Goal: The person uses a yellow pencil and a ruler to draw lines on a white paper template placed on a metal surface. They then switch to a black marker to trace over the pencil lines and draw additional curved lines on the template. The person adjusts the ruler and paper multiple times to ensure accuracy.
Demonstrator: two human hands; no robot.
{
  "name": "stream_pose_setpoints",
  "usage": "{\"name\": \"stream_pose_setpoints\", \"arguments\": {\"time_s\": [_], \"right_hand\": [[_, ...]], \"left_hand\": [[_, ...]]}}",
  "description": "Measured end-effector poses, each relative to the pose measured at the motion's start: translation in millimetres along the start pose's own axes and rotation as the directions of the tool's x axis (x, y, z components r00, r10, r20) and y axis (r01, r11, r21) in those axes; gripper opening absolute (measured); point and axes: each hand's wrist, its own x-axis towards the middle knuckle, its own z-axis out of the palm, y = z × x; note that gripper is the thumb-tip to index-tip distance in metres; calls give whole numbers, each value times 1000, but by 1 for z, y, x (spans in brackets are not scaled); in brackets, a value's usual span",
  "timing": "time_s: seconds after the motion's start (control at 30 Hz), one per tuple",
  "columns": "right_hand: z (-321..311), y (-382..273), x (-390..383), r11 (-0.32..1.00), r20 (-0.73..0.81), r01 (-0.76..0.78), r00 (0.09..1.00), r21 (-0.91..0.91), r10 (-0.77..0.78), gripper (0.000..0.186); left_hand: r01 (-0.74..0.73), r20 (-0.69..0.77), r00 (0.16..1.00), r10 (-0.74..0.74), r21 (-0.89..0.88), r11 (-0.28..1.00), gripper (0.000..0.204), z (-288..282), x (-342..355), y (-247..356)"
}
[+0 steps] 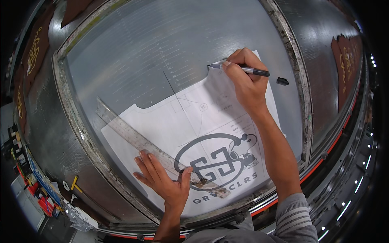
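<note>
My right hand (248, 83) grips a marker pen (253, 71), its dark tip at the upper edge of a white paper pattern (158, 117) near the neckline curve. The paper carries a grey printed oval emblem with a cartoon figure (243, 152). My left hand (164, 178) lies flat with fingers spread, pressing on the clear ruler (137, 139) and the paper. The ruler runs diagonally over the sheet and is stained at its lower end. Under the paper is a grey screen mesh (121, 69). A black pen cap (282, 81) rests on the mesh to the right.
A worn frame (77, 125) borders the mesh. Dark red fabric pieces with yellow print lie at left (38, 48) and right (347, 69). A yellow-handled tool (74, 183), a clear plastic bag (79, 218) and several small items sit at lower left. A red-orange rail (324, 158) edges the table.
</note>
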Motion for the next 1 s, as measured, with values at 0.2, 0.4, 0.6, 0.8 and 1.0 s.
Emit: {"name": "stream_pose_setpoints", "arguments": {"time_s": [0.2,0.4,0.6,0.8,1.0], "right_hand": [[0,2,1,999,-9,35,999,-13,-35,12],[2,8,1,993,-38,117,992,1,-117,14],[2,8,0,991,-36,132,991,-2,-132,14],[1,6,0,994,-24,107,994,17,-107,12],[1,5,-1,995,1,98,995,31,-98,11]], "left_hand": [[9,14,1000,-8,-20,1000,107,-2,1,2],[-3,36,999,2,14,1000,117,0,-1,-3],[9,49,999,-9,-9,1000,120,-1,-1,-3],[10,53,999,-8,-20,1000,122,-1,-1,-3],[10,38,999,-10,-3,1000,117,-2,0,-1]]}}
